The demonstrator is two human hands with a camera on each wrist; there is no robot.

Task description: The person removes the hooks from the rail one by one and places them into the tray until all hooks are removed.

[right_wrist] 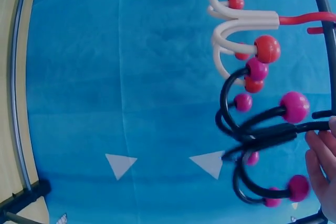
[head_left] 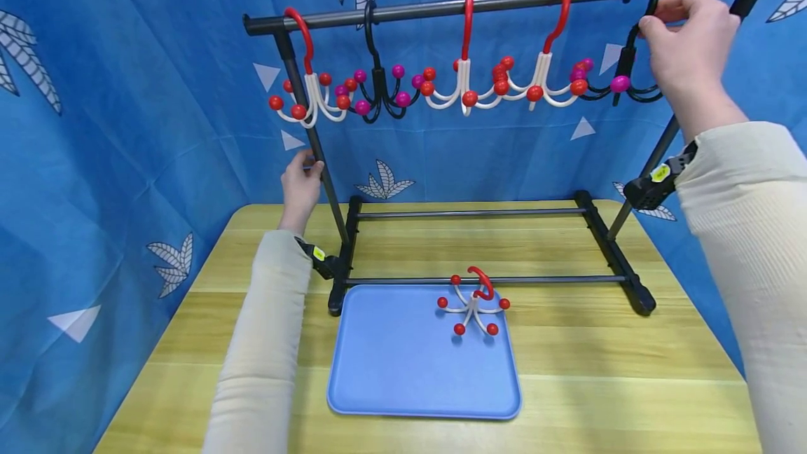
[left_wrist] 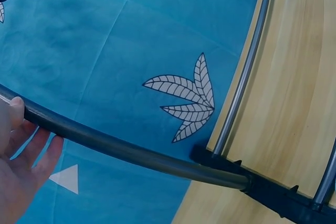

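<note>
At the right end of the rack's top bar [head_left: 416,11], my right hand [head_left: 693,44] pinches the stem of a black multi-arm hook hanger [head_left: 625,62] with magenta ball tips. Its curved top passes over the bar. The right wrist view shows the same black hanger [right_wrist: 270,135] beside the fingertips of the right hand [right_wrist: 324,166]. Lower on the left, my left hand [head_left: 300,184] grips the rack's left post [head_left: 329,181], thumb on one side and fingers behind, as the left wrist view shows on the post [left_wrist: 121,148].
White hangers with red hooks and balls [head_left: 464,79] and another black one [head_left: 379,83] hang along the bar. A blue tray [head_left: 403,370] on the wooden table [head_left: 580,384] bears one white-and-red hanger [head_left: 472,305]. Behind the rack hangs a blue patterned cloth [head_left: 189,54].
</note>
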